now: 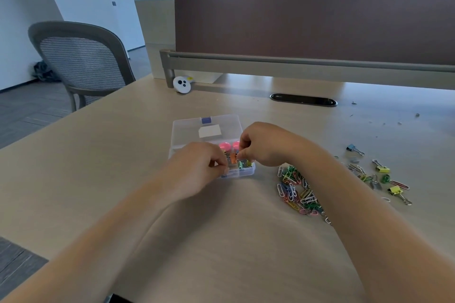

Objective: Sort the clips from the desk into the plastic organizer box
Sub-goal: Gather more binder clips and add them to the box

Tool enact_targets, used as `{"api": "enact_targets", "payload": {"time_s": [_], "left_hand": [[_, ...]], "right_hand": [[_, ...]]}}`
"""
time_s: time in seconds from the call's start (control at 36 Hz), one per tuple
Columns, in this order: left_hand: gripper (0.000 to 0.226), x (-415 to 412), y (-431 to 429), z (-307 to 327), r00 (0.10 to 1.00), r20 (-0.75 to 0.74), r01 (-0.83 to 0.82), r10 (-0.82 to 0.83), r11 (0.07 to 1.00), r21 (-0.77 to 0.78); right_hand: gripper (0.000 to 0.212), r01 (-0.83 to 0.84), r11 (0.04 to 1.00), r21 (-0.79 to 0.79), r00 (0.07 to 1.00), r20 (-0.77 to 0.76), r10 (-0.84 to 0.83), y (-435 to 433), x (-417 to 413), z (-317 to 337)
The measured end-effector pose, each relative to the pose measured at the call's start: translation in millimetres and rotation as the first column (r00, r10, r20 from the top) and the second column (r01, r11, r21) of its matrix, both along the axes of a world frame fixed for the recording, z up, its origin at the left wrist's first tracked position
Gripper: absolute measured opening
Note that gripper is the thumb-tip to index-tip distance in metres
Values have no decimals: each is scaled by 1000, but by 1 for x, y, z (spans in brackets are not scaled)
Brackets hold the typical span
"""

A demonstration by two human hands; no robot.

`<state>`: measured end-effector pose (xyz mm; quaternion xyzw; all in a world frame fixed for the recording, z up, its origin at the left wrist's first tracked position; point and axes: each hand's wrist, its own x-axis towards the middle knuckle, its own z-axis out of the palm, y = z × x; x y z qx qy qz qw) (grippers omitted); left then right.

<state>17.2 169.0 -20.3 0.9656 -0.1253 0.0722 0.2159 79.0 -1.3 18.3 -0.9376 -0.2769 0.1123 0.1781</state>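
A clear plastic organizer box [246, 171] sits open on the desk, its lid [187, 130] lying flat behind it. Inside are two pink round items [225, 146] and several coloured binder clips [242, 163]. My left hand [197, 165] rests over the box's left side with fingers pinched together. My right hand [263, 144] hovers over the box's right side, fingertips pinched over the clips; what they hold is hidden. A heap of coloured paper clips [296, 190] lies just right of the box. Loose binder clips [382, 168] are scattered further right.
A brown divider panel [307, 22] stands along the desk's far edge, with a person behind it. A black cable grommet [304, 100] and a small white round gadget [182, 84] lie near the back. A grey mesh chair [81, 61] stands at the left. Small debris dots the right.
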Motion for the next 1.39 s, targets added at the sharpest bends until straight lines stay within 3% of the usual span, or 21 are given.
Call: {"api": "enact_targets", "payload": {"time_s": [0.19,0.58,0.67,0.92,1.14,1.39], "left_hand": [[4,-4,-3,6,987,36,-150,159,973,-178],[5,-7,-6,6,991,32,-118,126,975,-189],[4,-4,-4,5,988,34,-143,149,980,-135],[6,-2,-6,11,995,19,-95,96,994,-45],[8,1,-9,6,997,13,-72,72,997,-18],[12,4,-6,2,1000,5,-24,24,1000,10]], "right_hand": [[18,-34,999,15,999,-4,34,3,-3,-1],[20,-25,993,115,999,-28,28,4,-4,-1],[18,13,991,131,1000,-13,-11,5,-2,0],[40,63,974,218,998,-17,-61,-2,4,0],[7,45,975,218,997,46,-56,-1,5,0],[8,31,982,185,994,100,-50,2,7,-3]]}}
